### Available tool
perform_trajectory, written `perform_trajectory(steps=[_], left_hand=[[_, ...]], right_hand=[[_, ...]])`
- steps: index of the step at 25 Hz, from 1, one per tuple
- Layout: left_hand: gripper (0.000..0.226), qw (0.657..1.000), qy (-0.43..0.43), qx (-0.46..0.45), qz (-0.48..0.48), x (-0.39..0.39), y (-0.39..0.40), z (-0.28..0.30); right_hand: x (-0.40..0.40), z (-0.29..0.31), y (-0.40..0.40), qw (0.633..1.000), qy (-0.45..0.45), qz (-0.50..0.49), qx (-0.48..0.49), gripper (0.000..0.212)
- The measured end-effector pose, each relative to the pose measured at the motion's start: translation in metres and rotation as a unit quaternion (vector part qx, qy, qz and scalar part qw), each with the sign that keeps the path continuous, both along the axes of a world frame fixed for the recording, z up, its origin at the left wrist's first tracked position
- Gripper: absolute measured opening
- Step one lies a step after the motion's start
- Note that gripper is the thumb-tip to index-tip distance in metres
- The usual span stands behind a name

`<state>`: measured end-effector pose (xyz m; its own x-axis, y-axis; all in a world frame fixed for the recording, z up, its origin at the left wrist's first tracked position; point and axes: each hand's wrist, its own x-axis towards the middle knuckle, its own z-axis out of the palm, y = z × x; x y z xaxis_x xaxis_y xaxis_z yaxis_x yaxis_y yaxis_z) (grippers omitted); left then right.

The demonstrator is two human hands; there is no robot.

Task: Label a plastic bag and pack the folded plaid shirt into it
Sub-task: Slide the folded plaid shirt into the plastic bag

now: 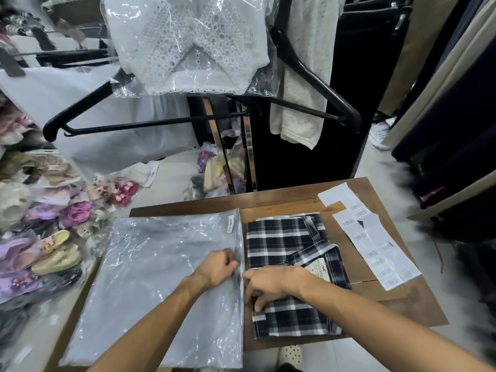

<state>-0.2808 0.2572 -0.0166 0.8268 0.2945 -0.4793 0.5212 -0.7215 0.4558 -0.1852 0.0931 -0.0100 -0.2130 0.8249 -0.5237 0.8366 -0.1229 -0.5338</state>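
Plastic bag lies flat on the left half of the wooden worktop, open edge facing right. A small barcode label is stuck near the bag's far right corner.

Folded plaid shirt sits just beside the bag on the right, on a brown cardboard sheet; collar and brand tag face up.

Left hand: fingers curled, pinching the bag's right edge at about its middle. Can't tell for sure whether it holds one layer or both, film glare hides it.

Right hand: resting on the near part of the shirt, fingers bent and pressing down on the shirt's left edge right next to the bag opening. Looks like a light grip on the fabric, not a full clench.

Strip of printed barcode labels lies to the right of the shirt, on the cardboard and worktop. Black hanger hangs above the far side, a bagged white lace top above it.
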Motion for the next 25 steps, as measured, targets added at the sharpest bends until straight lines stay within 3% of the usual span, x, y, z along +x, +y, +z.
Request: perform_trajectory(steps=[3,5,9,11,15,17,20,23,25], left_hand=[[0.012,1.0,-0.019,0.001,0.002,-0.009,0.0,0.0],[0.01,1.0,-0.03,-0.001,-0.007,-0.013,-0.001,0.002],[0.011,0.999,-0.031,-0.023,0.001,-0.016,-0.001,0.01],[0.014,0.998,-0.031,-0.048,0.041,-0.019,0.0,0.013],[0.018,0.988,-0.032,-0.108,0.108,-0.025,0.003,0.018],[0.019,0.984,-0.032,-0.13,0.115,-0.026,0.005,0.022],[0.024,0.978,-0.034,-0.156,0.131,-0.027,0.007,0.034],[0.028,0.985,-0.043,-0.123,0.112,-0.029,0.012,0.048],[0.032,0.988,-0.068,-0.093,0.104,-0.03,0.017,0.06]], right_hand=[[0.005,-0.003,0.006,0.999,0.031,-0.019,0.014,0.022],[0.013,0.0,0.003,0.991,0.113,-0.065,0.037,0.02],[0.033,0.006,-0.013,0.936,0.295,-0.183,0.065,0.01],[0.039,0.006,-0.02,0.899,0.354,-0.253,0.048,0.015],[0.036,0.001,-0.024,0.877,0.372,-0.302,0.038,0.013],[0.029,-0.004,-0.016,0.901,0.306,-0.299,0.076,0.009],[0.008,-0.016,0.001,0.946,0.111,-0.289,0.098,0.015],[-0.015,-0.02,0.009,0.952,-0.094,-0.267,0.118,0.024],[-0.022,-0.02,0.01,0.947,-0.123,-0.263,0.136,0.026]])
